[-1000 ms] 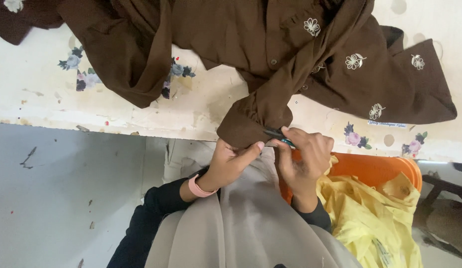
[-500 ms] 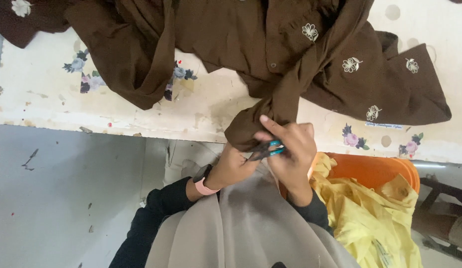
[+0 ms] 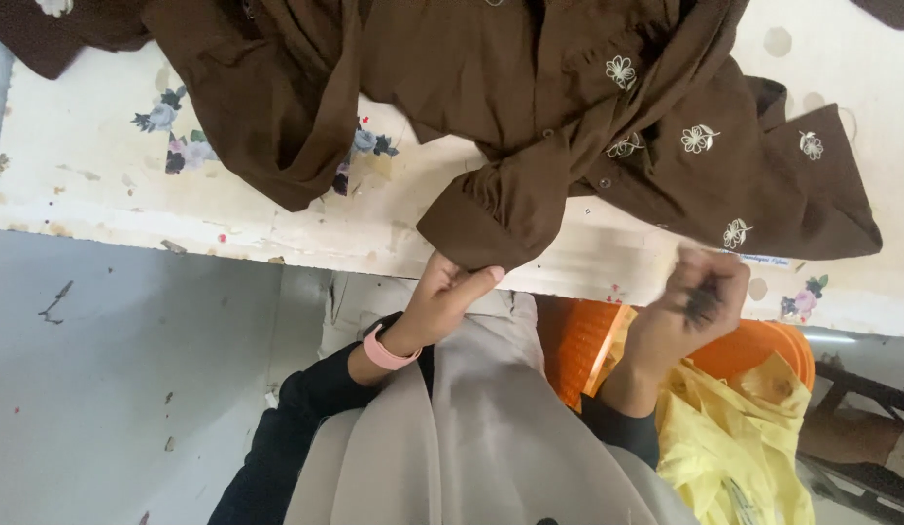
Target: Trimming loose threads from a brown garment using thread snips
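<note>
The cuff point(image 3: 491, 219) of a brown shirt point(image 3: 530, 107) hangs over the table edge point(image 3: 228, 228) and is pinched by the left hand point(image 3: 442, 297). The right hand point(image 3: 700, 292) is blurred and closed around something small and dark, which cannot be identified. With so light a pinch, the cuff could slip free, or the draped shirt could slide off the table.

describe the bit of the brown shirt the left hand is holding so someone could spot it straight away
Start at the pale floral-printed table and the brown shirt spread over it. At the near table edge, one buttoned cuff hangs off, pinched by the left hand. Unlike the embroidered panels to its right, it is plain.
</note>
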